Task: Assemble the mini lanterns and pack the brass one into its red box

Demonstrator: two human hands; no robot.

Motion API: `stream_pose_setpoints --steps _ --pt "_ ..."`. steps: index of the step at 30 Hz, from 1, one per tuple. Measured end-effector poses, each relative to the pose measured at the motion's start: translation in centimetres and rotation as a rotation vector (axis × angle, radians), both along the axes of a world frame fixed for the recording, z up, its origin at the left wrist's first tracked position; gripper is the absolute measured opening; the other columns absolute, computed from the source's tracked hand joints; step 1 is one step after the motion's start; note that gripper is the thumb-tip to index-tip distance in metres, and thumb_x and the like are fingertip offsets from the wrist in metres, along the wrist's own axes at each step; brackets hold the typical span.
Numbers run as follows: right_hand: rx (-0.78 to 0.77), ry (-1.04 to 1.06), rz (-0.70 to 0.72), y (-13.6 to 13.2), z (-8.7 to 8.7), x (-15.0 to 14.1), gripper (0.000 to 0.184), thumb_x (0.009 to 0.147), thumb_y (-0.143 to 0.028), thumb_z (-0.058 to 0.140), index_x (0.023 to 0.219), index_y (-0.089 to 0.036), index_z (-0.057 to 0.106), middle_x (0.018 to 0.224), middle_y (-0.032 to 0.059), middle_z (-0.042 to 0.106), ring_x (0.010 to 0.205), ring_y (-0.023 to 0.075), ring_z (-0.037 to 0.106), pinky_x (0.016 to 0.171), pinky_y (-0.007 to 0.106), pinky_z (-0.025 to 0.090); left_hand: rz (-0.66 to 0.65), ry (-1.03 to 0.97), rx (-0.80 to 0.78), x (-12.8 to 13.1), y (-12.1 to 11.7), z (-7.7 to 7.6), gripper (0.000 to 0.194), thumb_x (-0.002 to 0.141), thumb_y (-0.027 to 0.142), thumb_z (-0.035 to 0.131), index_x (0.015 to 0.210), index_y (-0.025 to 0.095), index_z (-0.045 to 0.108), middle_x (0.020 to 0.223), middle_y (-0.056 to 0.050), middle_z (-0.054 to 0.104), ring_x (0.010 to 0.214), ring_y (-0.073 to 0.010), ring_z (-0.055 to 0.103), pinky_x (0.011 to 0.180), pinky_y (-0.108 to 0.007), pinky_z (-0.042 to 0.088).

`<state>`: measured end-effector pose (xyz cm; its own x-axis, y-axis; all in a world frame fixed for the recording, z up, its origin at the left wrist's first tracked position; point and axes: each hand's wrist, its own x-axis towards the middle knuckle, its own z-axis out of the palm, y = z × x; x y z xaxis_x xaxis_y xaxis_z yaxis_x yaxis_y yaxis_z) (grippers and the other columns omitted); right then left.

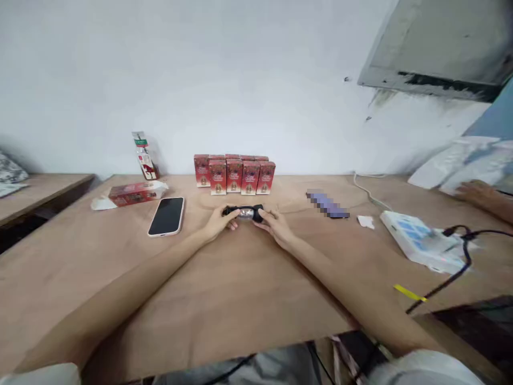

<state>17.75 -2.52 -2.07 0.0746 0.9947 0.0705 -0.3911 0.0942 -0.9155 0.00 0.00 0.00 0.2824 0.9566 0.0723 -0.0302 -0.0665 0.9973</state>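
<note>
Held sideways just above the table is a small black lantern (pixel 246 213) with a clear middle and a thin black handle along its upper side. The fingers of my left hand (pixel 220 221) are closed round its left end. At the other end, my right hand (pixel 276 225) grips the black part between thumb and fingers. Behind it, several red boxes (pixel 234 176) printed with a small lantern picture stand upright in two rows. An opened red box (pixel 135 193) lies on its side to the left, its white flaps out.
A phone (pixel 166 216) lies left of my hands on the wooden table (pixel 224 299). A clear-fronted package (pixel 145 156) leans on the wall. To the right are a blurred purple object (pixel 327 204), a paper scrap (pixel 366 222), a white power strip (pixel 420 240) with black cables, and another person's hand (pixel 476 191).
</note>
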Motion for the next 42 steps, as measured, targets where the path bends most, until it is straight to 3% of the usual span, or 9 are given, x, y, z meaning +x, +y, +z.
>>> stream_pose_setpoints --steps 13,18,24,30,36,42 --pt "0.024 0.050 0.066 -0.1 0.0 0.4 0.032 0.060 -0.044 0.077 0.071 -0.019 0.062 0.080 0.0011 0.067 0.078 0.0154 0.065 0.083 0.036 0.055 -0.024 -0.058 -0.028 0.0 0.2 -0.1 0.023 0.075 0.028 0.068 0.084 0.013 0.053 0.062 0.003 0.061 0.040 -0.0057 0.056 0.040 -0.016 0.045" --pt "0.009 0.040 0.067 0.3 -0.5 0.8 0.023 0.059 -0.029 0.079 0.073 -0.020 0.064 0.077 -0.0007 0.069 0.076 0.0143 0.065 0.085 0.037 0.054 -0.017 -0.090 -0.039 -0.1 0.2 -0.2 0.023 0.076 0.027 0.067 0.087 0.012 0.054 0.072 0.000 0.064 0.041 -0.0057 0.056 0.040 -0.017 0.046" --pt "0.018 0.042 0.011 0.6 -0.7 0.9 0.017 0.056 -0.020 0.078 0.067 -0.020 0.065 0.076 -0.0018 0.067 0.078 0.0136 0.063 0.084 0.034 0.054 -0.034 -0.084 -0.053 -0.1 0.1 0.0 0.022 0.076 0.027 0.067 0.087 0.012 0.054 0.067 0.001 0.063 0.041 -0.0058 0.056 0.040 -0.016 0.045" --pt "0.049 0.031 -0.007 0.5 -0.9 0.7 0.019 0.053 -0.024 0.079 0.065 -0.020 0.066 0.073 -0.0019 0.066 0.075 0.0128 0.061 0.080 0.031 0.052 -0.033 -0.052 -0.077 -0.1 -0.1 0.3 0.017 0.079 0.026 0.064 0.083 0.013 0.053 0.061 0.002 0.061 0.041 -0.0059 0.055 0.040 -0.016 0.044" --pt "0.075 -0.005 -0.039 0.2 -0.9 0.3 0.026 0.050 -0.032 0.081 0.066 -0.020 0.065 0.073 -0.0027 0.064 0.073 0.0111 0.058 0.075 0.027 0.050 -0.037 -0.066 -0.044 -0.2 0.0 0.0 0.022 0.076 0.028 0.067 0.086 0.012 0.055 0.073 -0.001 0.064 0.041 -0.0048 0.055 0.038 -0.016 0.043" --pt "0.078 -0.028 -0.061 0.2 -0.9 0.3 0.028 0.050 -0.036 0.081 0.064 -0.019 0.063 0.069 -0.0028 0.062 0.071 0.0108 0.057 0.074 0.027 0.050 -0.035 -0.052 -0.042 -0.2 0.0 0.0 0.024 0.076 0.030 0.067 0.087 0.011 0.056 0.071 -0.001 0.064 0.041 -0.0054 0.055 0.038 -0.017 0.043"
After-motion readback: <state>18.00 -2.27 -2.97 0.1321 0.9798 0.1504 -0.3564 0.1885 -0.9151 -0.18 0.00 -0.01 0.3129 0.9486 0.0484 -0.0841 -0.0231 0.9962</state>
